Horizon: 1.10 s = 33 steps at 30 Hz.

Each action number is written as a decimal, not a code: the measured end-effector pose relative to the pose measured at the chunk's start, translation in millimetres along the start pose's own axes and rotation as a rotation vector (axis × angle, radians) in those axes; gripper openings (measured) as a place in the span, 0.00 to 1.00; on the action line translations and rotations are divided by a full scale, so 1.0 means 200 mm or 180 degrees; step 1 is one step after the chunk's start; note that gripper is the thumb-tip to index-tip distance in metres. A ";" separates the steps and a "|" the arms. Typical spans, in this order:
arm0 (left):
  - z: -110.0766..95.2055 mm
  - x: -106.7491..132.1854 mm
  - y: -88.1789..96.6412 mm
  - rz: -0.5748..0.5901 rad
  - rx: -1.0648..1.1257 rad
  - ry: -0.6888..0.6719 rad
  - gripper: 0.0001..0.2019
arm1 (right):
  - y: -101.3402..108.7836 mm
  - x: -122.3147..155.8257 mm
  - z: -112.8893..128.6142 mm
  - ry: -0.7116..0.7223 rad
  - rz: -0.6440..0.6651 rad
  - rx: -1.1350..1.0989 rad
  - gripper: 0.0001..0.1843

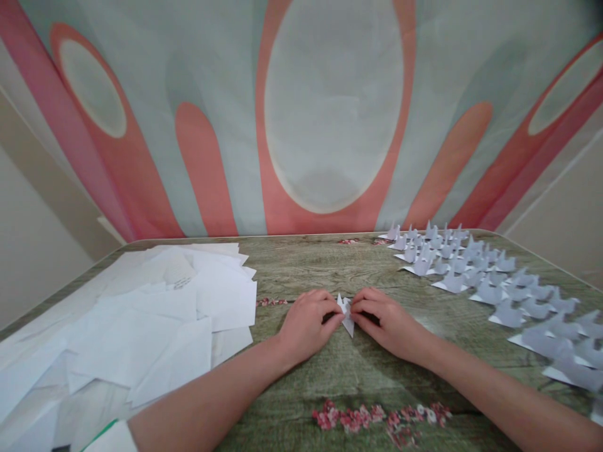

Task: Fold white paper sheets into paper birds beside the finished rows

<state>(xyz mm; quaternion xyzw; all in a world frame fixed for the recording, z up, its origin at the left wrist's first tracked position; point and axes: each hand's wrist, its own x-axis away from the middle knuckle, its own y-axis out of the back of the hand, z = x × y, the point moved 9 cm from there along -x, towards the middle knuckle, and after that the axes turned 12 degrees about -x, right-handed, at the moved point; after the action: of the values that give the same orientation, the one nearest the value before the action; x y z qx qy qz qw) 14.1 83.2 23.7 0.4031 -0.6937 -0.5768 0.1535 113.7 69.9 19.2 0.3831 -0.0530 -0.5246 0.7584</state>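
Pinching a small white folded-paper figure [347, 316] now, with bare left hand [311, 315] and bare right hand [382, 317]!
Caught between both, about equally near each, lengthwise near-to-far, perhaps touching the grey-green wood-grain worktop [301, 267].

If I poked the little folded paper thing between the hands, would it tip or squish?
The folded paper figure is small, so probably light and easily tipped. Its thin points would likely squish. While the left hand and right hand pinch its sides, it probably won't tip.
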 end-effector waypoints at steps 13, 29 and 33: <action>0.01 -0.01 -0.01 -0.0053 -0.0269 0.0307 0.08 | -0.01 -0.01 -0.07 -0.0340 -0.0226 -0.0043 0.08; 0.01 -0.01 -0.01 -0.0099 -0.0490 0.0333 0.08 | -0.01 -0.01 -0.08 -0.0471 -0.0422 0.0070 0.06; 0.01 -0.01 -0.01 -0.0096 -0.0491 0.0346 0.08 | -0.01 -0.01 -0.09 -0.0509 -0.0410 0.0079 0.05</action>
<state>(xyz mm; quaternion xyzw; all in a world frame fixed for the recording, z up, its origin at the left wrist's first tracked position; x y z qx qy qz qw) 15.2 86.2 21.9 0.4312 -0.6316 -0.6081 0.2128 119.9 80.2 5.4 0.3520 -0.0951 -0.6005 0.7116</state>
